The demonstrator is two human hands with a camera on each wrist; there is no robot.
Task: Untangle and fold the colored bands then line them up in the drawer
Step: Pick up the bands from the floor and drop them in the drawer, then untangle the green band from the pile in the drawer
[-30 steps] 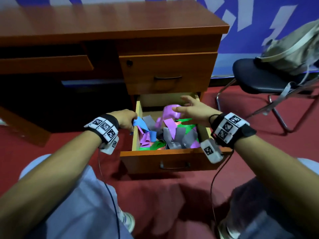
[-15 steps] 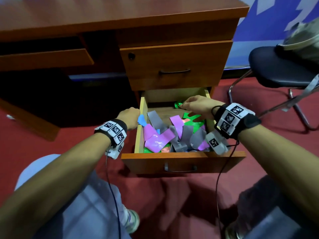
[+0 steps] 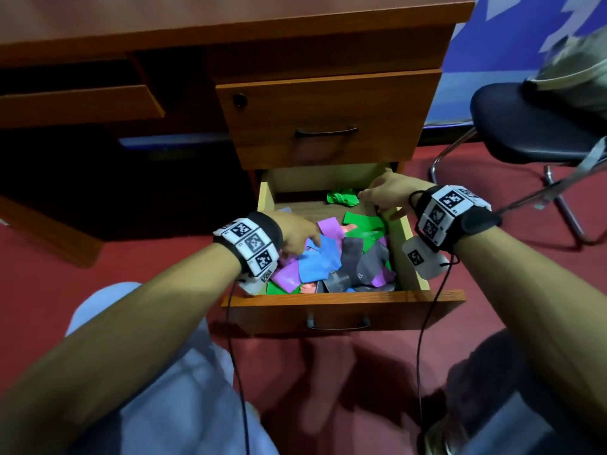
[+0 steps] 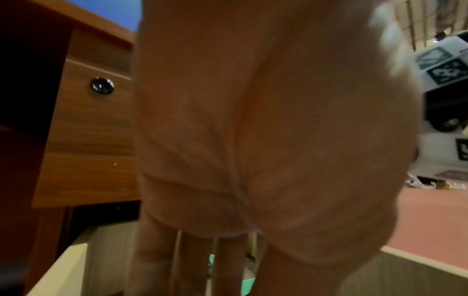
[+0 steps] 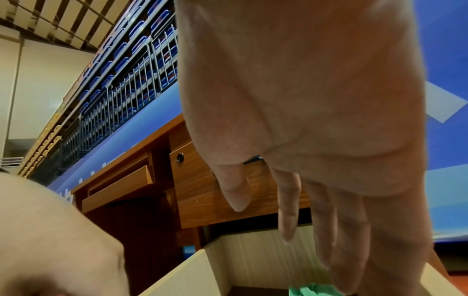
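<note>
- Down at the foot of the desk, the bottom drawer stood pulled out, with the person seated before it, knees at 6 o'clock of it.
- Loose bands in purple, blue, grey, green and pink lay heaped in a tangle across the near half of the drawer, none of them folded or in a row.
- A crumpled green band sat apart from the heap, at 12 o'clock of it, against the back of the drawer.
- The left hand reached into the heap from 9 o'clock, fingers pointing down among the purple and blue pieces; whether it had hold of any piece I could not tell.
- The right hand hovered at the back right corner, at about 1 o'clock of the heap, just beside the green band; its fingers hung straight and slack, gripping nothing.
- The upper drawer above stayed closed, its dark handle level.
- A dark chair stood on the red floor at 2 o'clock, with a pale bag lying on its seat.
</note>
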